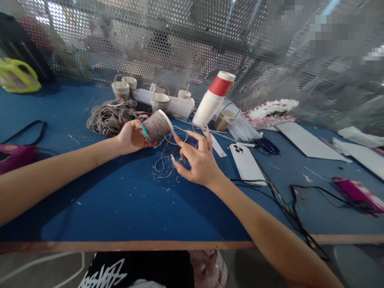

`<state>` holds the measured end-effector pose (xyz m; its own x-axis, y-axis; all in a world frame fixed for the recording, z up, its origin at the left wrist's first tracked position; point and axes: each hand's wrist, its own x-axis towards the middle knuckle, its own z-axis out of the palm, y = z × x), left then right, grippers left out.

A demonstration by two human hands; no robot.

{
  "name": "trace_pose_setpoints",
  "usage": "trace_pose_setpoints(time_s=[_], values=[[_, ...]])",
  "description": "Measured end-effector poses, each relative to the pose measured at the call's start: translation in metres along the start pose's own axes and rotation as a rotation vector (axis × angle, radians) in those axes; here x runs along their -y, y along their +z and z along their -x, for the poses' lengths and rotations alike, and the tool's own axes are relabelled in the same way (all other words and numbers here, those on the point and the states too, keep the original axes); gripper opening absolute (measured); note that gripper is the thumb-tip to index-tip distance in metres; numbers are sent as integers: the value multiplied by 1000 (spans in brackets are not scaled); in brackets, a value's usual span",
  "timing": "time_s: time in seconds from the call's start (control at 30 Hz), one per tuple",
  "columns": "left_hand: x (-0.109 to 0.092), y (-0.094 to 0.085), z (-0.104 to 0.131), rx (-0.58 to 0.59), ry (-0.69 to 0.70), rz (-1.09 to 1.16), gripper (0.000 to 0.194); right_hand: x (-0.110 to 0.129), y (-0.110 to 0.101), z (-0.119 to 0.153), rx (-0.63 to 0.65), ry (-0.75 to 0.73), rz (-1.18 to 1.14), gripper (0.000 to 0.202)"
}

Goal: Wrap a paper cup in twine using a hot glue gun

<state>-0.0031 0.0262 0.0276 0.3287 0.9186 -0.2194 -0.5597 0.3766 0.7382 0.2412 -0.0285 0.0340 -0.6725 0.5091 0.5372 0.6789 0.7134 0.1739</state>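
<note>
A paper cup wrapped round with grey-brown cord [157,126] lies tilted in my left hand [131,138], its white rim facing right. A small teal piece [144,130] shows against the wrapping near my left thumb; I cannot tell what it is. My right hand [196,160] hovers over the blue table with its fingers spread, the index fingertip close to the cup's rim. Whether that fingertip touches the rim is unclear. Loose cord [162,163] and small scraps lie beneath the hands. Behind my left hand sits a heap of grey-brown cord [111,116].
A leaning stack of white paper cups [208,106] stands behind my right hand. Several cord-wrapped cups with handles, one a cup [226,118], line the back. To the right lie a white phone [247,164], black cables [273,186], white sheets [310,142] and a magenta glue gun-like tool [358,193].
</note>
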Motion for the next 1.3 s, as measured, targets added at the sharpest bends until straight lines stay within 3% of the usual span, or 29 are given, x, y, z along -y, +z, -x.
trace_pose_setpoints(time_s=[0.23,0.47,0.57,0.73,0.8,0.93,1.13,1.3], values=[[0,0,1,39,1,-20,32,-2,5,0,-40,-43,49,30],[0,-1,0,28,1,-15,35,-5,-4,-3,-410,41,80,19],[0,-2,3,71,-22,-25,36,-3,-6,-3,-476,98,-29,9],[12,4,15,252,-133,-86,42,5,0,-3,-343,70,-241,77],[18,7,19,363,-194,-121,44,8,3,-2,-248,62,-312,89],[26,9,24,488,-220,-184,47,12,4,-1,-198,58,-361,93],[30,7,26,507,-29,-244,54,13,1,-2,-193,54,-432,88],[38,11,28,453,66,-373,64,17,3,-3,-179,13,-507,88]])
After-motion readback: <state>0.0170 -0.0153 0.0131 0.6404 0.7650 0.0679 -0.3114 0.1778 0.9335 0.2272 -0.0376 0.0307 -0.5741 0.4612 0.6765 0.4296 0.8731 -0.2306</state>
